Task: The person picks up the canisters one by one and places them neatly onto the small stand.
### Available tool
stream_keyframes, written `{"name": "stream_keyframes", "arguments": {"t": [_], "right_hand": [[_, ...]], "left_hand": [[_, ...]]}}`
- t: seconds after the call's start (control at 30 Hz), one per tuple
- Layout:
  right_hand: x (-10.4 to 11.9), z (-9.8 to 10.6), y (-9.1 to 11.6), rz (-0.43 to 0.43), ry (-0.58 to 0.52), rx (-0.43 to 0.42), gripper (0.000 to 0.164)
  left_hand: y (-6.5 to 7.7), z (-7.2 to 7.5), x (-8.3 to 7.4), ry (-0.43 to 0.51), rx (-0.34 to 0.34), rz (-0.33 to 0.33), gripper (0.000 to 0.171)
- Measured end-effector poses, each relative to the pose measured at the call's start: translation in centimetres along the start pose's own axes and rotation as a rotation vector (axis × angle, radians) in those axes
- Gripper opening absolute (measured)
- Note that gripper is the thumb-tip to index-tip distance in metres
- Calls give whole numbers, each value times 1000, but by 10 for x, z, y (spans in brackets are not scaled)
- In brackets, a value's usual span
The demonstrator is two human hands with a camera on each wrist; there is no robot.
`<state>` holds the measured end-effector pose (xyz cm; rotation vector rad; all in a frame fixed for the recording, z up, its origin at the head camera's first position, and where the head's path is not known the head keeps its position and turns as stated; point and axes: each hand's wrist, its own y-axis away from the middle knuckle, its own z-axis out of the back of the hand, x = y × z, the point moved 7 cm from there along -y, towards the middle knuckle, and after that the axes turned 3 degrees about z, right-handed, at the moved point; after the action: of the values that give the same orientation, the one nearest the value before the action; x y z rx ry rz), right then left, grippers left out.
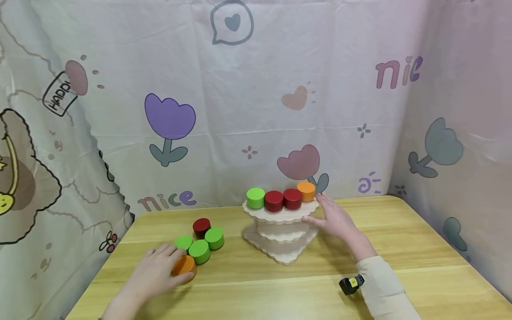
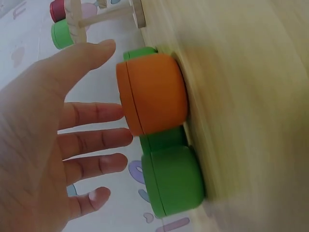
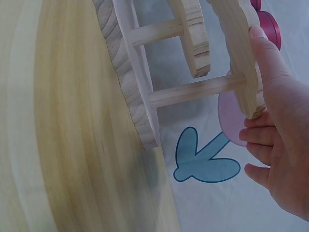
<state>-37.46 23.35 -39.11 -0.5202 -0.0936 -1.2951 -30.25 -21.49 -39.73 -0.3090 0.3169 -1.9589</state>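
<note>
A pale wooden tiered stand (image 1: 286,215) with scalloped edges carries a green round block (image 1: 255,198), two dark red round blocks (image 1: 274,201) and an orange one (image 1: 306,191) on its top tier. My right hand (image 1: 339,218) grips the top tier's right corner, thumb (image 3: 266,53) on the rim and fingers at the edge. At the left, my left hand (image 1: 154,272) reaches over another orange round block (image 2: 157,94). Its fingers are extended, fingertips right at the block's upper edge, and the thumb (image 2: 99,54) stands apart from it.
Behind that orange block, several green round blocks (image 1: 199,251) and a dark red one (image 1: 202,227) cluster on the wooden table (image 1: 240,298). A printed cloth (image 1: 236,111) hangs along the table's back and sides. A small black device (image 1: 351,284) is at the right wrist.
</note>
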Motion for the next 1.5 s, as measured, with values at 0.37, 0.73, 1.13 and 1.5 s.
{"name": "stream_keyframes", "arguments": {"t": [0.37,0.73,1.13,1.5], "right_hand": [[1,2,-1,-1,-5,-5,105],[-2,3,0,-14,-10,13,108],[-2,3,0,1,-4,-3,104],[0,1,-1,20,11,-1,103]], "left_hand": [[1,-9,10,16,117,49,66],[-2,-10,3,32,126,26,62],[-5,5,-24,-20,50,-51,57],[-4,18,-58,-37,-10,-193,57]]}}
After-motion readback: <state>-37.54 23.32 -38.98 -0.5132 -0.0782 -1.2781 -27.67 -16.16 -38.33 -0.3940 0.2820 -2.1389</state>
